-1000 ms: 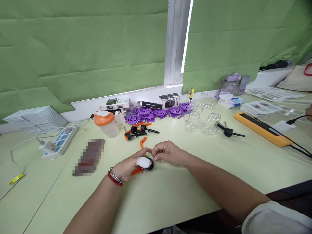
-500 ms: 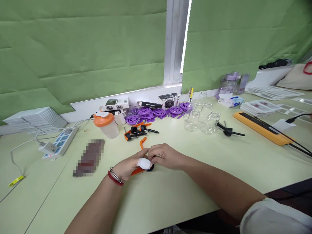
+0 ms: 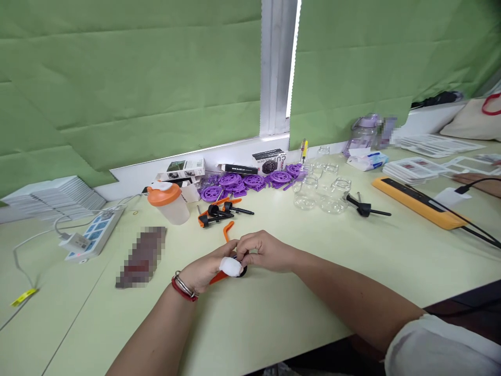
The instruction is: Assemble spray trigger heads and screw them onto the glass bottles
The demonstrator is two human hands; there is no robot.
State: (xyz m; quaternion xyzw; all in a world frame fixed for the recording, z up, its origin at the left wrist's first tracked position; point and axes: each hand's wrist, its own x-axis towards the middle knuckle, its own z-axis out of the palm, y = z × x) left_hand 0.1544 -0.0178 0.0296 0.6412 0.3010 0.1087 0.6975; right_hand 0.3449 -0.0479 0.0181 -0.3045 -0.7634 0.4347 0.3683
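My left hand (image 3: 203, 271) is closed around an orange-and-black part (image 3: 218, 277), mostly hidden by the fingers. White wrapping (image 3: 230, 267) covers the left thumb. My right hand (image 3: 268, 251) meets the left one, its thumb and fingers pinched at the part's black round end; whether a small piece sits between them is hidden. A bent orange strip (image 3: 227, 230) sticks out just beyond my fingers; I cannot tell if it belongs to the held part. Farther back lie several black-and-orange handle-like parts (image 3: 219, 211).
Behind are purple wheel-shaped parts (image 3: 254, 181), clear glass jars (image 3: 307, 196) and an orange-lidded shaker cup (image 3: 170, 203). To the left is a power strip (image 3: 96, 235); to the right, a black part (image 3: 364, 209) and a yellow-orange power strip (image 3: 418, 203). Another person's hand (image 3: 483, 183) shows at the right edge.
The view has shifted slightly. Both my hands stay together at the same part with only a slight finger shift. Another person's hand has come in at the right edge.
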